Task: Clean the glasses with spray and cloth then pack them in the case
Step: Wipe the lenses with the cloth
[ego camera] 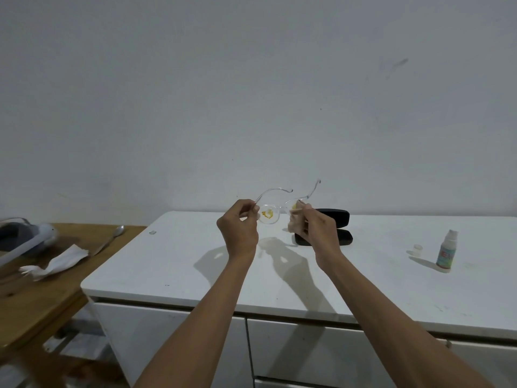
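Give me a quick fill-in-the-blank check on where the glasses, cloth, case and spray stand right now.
1. The clear-framed glasses are held up by the ____ hand at one end.
2. The right hand presses a crumpled ____ against the other lens.
3. The lens nearer the left hand shows a ____ smear.
4. The black glasses case lies ____ on the white cabinet top, left of the spray bottle.

Missing words: left; cloth; yellow; open

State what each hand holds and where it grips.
Left hand pinches the glasses at the left lens's outer edge; right hand holds the cloth bunched against the other lens.
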The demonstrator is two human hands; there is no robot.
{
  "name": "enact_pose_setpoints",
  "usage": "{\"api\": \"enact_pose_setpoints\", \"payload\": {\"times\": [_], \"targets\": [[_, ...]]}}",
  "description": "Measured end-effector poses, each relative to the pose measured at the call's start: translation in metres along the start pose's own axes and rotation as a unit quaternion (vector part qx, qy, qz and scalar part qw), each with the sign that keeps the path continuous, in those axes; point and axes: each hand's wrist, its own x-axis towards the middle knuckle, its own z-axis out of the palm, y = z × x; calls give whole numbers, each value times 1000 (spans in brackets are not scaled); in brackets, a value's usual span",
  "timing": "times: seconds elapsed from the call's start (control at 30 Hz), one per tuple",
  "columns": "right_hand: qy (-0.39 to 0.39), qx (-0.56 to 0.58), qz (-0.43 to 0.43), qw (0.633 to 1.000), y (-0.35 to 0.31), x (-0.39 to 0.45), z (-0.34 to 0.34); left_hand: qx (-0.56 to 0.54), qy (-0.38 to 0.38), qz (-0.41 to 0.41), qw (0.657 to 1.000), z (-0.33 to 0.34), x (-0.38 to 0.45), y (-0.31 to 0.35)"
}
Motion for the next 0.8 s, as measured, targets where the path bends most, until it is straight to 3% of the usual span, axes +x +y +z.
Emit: {"api": "enact_pose_setpoints", "payload": {"times": [0.1, 0.3, 0.53, 0.63, 0.8], "targets": [[33, -21, -12, 999, -6, -1, 6, -26, 4, -20, 999, -3, 2, 1], [102, -60, -125, 985, -6, 2, 14, -48, 4, -25, 999, -5, 2, 6], [233, 64, -121, 963, -13, 8, 32, -24, -1, 65, 998, -1, -4, 26], [240, 110, -119, 957, -21, 14, 39, -16, 5, 96, 995, 2, -3, 34], [194, 50, -140, 970, -28, 20, 44, -24, 24, 97, 995, 2, 3, 41]]}}
